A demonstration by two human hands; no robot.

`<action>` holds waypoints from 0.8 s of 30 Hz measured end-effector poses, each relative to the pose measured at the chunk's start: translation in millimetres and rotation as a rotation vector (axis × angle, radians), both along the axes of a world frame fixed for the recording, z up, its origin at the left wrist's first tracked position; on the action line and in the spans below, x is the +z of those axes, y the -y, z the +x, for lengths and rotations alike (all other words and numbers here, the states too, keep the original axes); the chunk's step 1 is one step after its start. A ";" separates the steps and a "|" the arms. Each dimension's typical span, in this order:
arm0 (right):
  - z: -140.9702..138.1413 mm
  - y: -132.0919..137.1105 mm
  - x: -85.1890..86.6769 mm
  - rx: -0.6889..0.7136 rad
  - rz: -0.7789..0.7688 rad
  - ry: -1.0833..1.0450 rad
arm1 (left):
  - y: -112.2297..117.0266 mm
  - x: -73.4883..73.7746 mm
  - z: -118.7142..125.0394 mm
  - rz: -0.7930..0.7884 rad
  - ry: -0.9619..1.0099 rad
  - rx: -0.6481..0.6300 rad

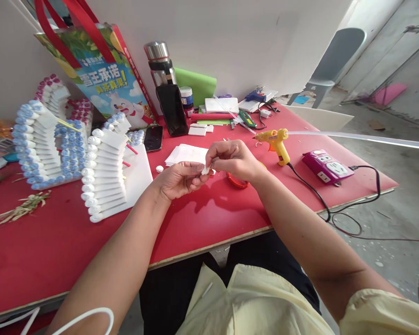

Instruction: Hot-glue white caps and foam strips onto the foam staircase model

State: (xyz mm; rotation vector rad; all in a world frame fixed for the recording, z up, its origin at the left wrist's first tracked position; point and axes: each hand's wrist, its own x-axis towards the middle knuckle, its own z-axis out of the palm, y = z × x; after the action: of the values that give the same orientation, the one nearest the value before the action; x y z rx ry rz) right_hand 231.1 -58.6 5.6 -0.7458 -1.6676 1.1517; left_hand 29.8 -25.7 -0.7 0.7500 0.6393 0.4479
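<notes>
My left hand (pixel 179 179) and my right hand (pixel 232 158) meet above the middle of the red table (pixel 202 218). Both pinch one small white piece (pixel 206 169) between their fingertips. Just behind the hands lies a stack of white sheets (pixel 185 153). A red round object (pixel 237 180) sits on the table partly under my right wrist. A small white cap (pixel 159 169) lies to the left of my left hand.
A white model of stacked rolled tubes (pixel 106 174) stands at left, with blue-capped (pixel 45 146) and pink-capped ones behind. A yellow glue gun (pixel 275 141), a purple power strip (pixel 327 166), a phone (pixel 153 137), a flask (pixel 159 63) and a printed bag (pixel 101 74) stand further back.
</notes>
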 end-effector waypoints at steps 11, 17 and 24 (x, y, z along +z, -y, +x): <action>-0.4 -6.9 -3.3 -0.171 0.124 -0.005 | -1.2 -2.6 -1.2 0.471 -0.083 0.159; 4.6 -18.2 -6.7 -0.290 -0.308 -0.083 | 2.6 -6.6 7.4 0.985 -0.261 0.344; 6.0 -18.1 -2.1 -0.089 -0.642 -0.135 | 2.5 -12.8 4.8 1.811 -0.560 0.483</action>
State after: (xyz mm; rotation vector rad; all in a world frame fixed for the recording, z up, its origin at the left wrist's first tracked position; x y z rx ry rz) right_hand 237.1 -40.5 3.5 -1.0931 -1.1334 1.6555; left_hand 34.6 -28.2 -13.4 2.5171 0.8418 1.3190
